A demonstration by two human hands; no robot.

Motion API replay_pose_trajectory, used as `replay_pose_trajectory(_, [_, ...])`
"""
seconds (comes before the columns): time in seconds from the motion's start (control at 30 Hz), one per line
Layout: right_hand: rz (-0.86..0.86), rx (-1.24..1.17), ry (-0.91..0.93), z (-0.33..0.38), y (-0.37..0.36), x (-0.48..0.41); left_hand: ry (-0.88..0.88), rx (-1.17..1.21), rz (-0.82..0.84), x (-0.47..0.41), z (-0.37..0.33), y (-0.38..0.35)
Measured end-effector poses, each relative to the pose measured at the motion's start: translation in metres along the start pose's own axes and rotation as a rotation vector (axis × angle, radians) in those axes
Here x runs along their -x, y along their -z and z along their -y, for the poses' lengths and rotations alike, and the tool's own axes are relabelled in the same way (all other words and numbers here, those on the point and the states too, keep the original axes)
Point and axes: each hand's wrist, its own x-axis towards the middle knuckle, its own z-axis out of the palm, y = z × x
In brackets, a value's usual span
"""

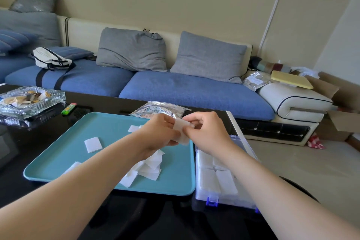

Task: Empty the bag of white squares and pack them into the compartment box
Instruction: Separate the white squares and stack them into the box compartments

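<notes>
Head view: left hand [158,134] and right hand [207,134] fingers pinch white squares [183,129]; slack pinch could drop them short of compartment box [230,199] below fingers.

Teal tray [116,142] is showing open floor at left of centre, just a lone square [93,144] sitting there; pile of squares [150,167] is crowding mid-frame under left hand [161,132] and right hand [206,132]; silver bag [155,110] is blocking the far rim; compartment box [229,203] and raised lid [233,121] are walling off the right; ashtray [31,101] and lighter [68,108] are sitting upper left.
</notes>
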Motion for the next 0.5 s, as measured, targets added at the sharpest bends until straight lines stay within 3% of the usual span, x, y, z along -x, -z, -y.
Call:
replay_pose_trajectory(0.13, [-0.016,-0.079,-0.122,-0.003,0.028,0.005,-0.042,-0.165,-0.009,0.002,0.000,-0.015])
replay_pose_trajectory(0.27, [-0.029,-0.001,-0.315,-0.020,0.071,0.011,-0.268,-0.639,0.022,0.011,0.003,-0.039])
replay_pose_trajectory(0.5, [0.175,0.205,-0.660,-0.053,0.107,0.047,-0.534,-0.983,0.380,0.023,0.013,-0.087])
